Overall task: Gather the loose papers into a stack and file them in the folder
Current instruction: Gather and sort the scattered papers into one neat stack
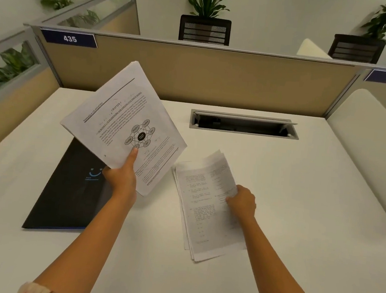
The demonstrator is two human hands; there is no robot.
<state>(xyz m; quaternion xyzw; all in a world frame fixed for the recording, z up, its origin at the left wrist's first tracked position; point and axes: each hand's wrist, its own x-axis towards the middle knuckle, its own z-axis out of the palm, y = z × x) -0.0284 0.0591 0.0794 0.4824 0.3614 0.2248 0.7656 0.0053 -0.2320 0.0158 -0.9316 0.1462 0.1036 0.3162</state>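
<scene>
My left hand point(121, 178) holds a stack of printed papers point(120, 116) up above the desk, thumb on the top sheet with a diagram. Under that stack, at the left, a black folder point(66, 193) lies closed on the white desk. My right hand point(242, 202) grips the right edge of a second pile of printed papers point(201, 212) that rests on the desk, its far right corner lifted and curled. The two bundles are apart, with the raised stack's lower corner close to the other pile's upper left corner.
A grey cable slot point(244, 124) with its flap open sits at the back of the white desk point(299, 202). Tan partition panels point(205, 77) close the desk at the back and left, a white divider point(369, 143) at the right. Plants stand behind.
</scene>
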